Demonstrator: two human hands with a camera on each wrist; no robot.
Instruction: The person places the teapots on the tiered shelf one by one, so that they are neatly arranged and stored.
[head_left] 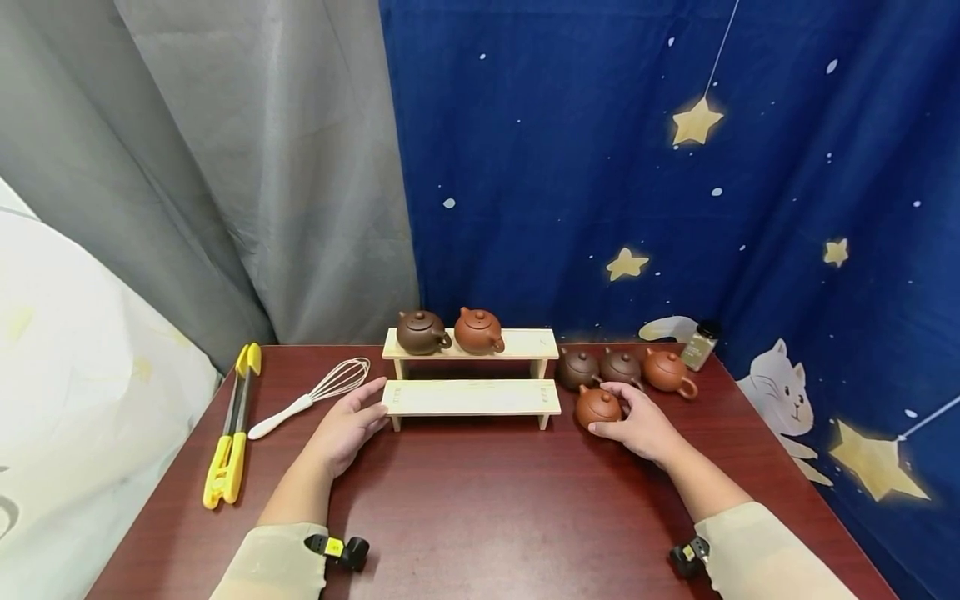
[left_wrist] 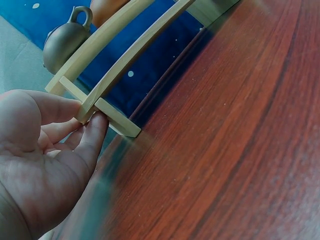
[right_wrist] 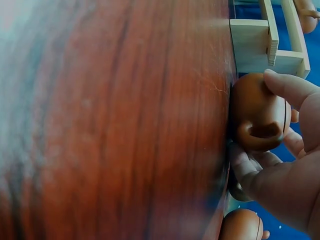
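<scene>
My right hand [head_left: 643, 427] grips a small reddish-brown teapot [head_left: 597, 408] by its sides, thumb on one side and fingers on the other. In the right wrist view its looped handle [right_wrist: 257, 137] faces the camera. My left hand [head_left: 348, 432] pinches the left end of the lower board of a two-step wooden stand [head_left: 472, 398], thumb above and fingers beneath. On the upper step sit a dark brown teapot [head_left: 420, 333] and a reddish-brown teapot [head_left: 477, 332]. The lower step is bare.
Behind my right hand stand two dark teapots, a left one [head_left: 577, 369] and a right one [head_left: 621, 367], beside another reddish-brown teapot [head_left: 666, 370]. A black-capped jar [head_left: 701, 346] is at the back right corner. Yellow-handled tongs [head_left: 228, 450] and a whisk [head_left: 307, 400] lie left.
</scene>
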